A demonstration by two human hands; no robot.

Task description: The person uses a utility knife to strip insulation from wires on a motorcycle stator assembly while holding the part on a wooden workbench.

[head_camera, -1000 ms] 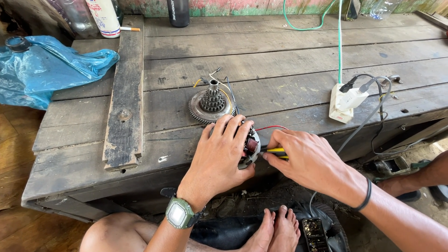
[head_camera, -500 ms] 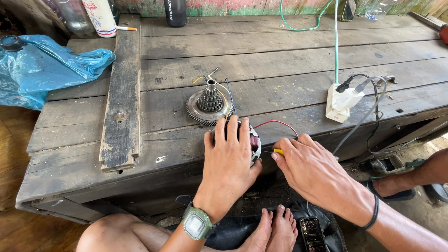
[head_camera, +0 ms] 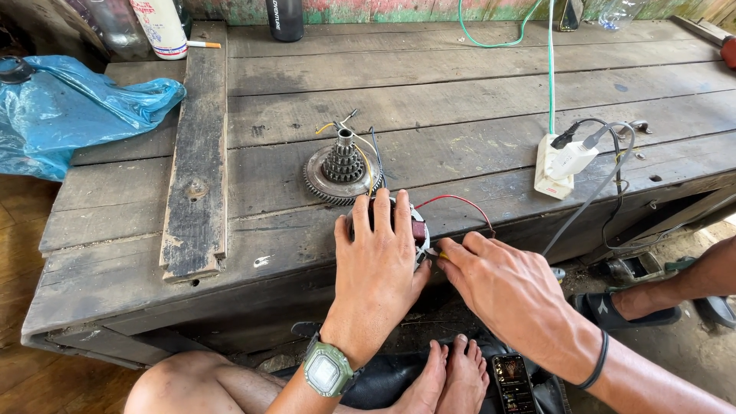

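stator coil [head_camera: 418, 228], a round metal part with copper-brown windings, sits at the near edge of the wooden workbench [head_camera: 460, 100], mostly hidden under the left hand [head_camera: 377, 264], which lies flat over it with fingers spread and pressing down rather than curled round it. right hand [head_camera: 506, 287] comes in just beside, its fingertips pinched shut on a small yellow-handled tool [head_camera: 441, 254] whose tip touches the coil's side; a red wire [head_camera: 460, 203] loops out from the coil across the boards. up at the back left stands a white cylindrical bottle [head_camera: 159, 27] with a red-printed label, a cigarette [head_camera: 204, 44] lying beside it, and a dark canister [head_camera: 286, 18] with pale lettering further right. a crumpled blue plastic bag [head_camera: 69, 111] rests on the left end. just behind the left hand sits a gear cluster [head_camera: 341, 170], a wide toothed wheel with smaller gears stacked on it and thin wires near its top. a loose dark plank [head_camera: 198, 153] lies lengthwise on the left. to the right a white power strip [head_camera: 556, 165] holds two plugs, a green cable [head_camera: 550, 69] running to it from the back. a green wristwatch [head_camera: 328, 372] is on the left wrist, a phone [head_camera: 512, 379] lies by the bare feet below, and another person's sandalled foot [head_camera: 613, 307] shows at the right.
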